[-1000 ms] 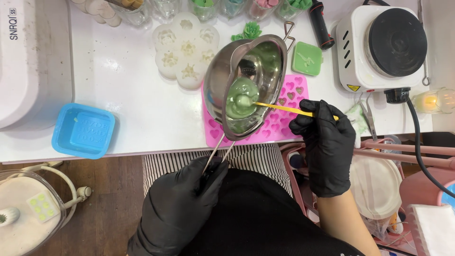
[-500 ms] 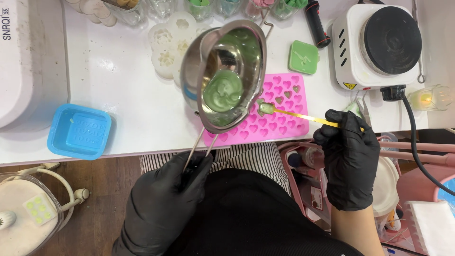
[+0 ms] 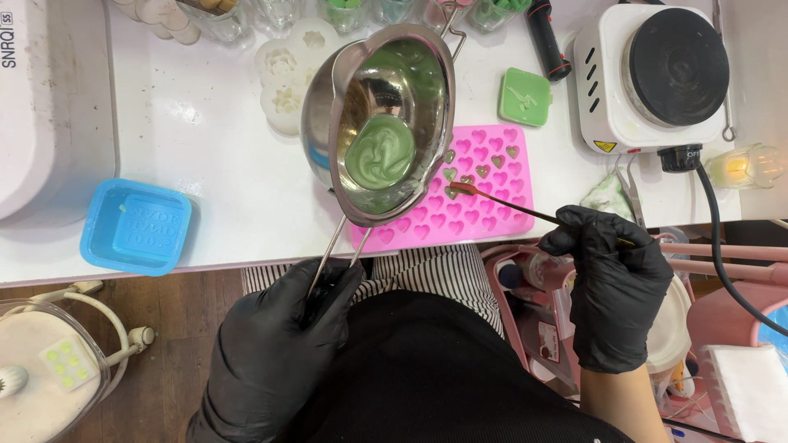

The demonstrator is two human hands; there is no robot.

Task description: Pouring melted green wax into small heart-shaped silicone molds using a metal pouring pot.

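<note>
Since half second ago, steel melting pot (image 3: 382, 123) shifted further left off pink heart mould (image 3: 472, 184), more hearts uncovered. Your left hand (image 3: 283, 328), black-gloved, closed around pot's wire handle, pot tilted above worktop (image 3: 213, 131), green liquid pooled inside. Your right hand (image 3: 616, 283) pinches thin stick (image 3: 525, 209), tip over mould. Blue mould (image 3: 135, 227) left of left hand.

Steel melting pot with wire handle (image 3: 386, 123) hides left part of pink silicone heart-cavity mould (image 3: 480, 193). Handle end buried in black-gloved left hand (image 3: 283, 328). Thin stick with orange tip (image 3: 525, 209): rear end lost under black-gloved right hand (image 3: 611, 283). Row of glass jars (image 3: 345, 10) cut by top edge. Large white appliance (image 3: 41, 98) cut by left edge. Contents of filled heart cavities too small to tell.
</note>
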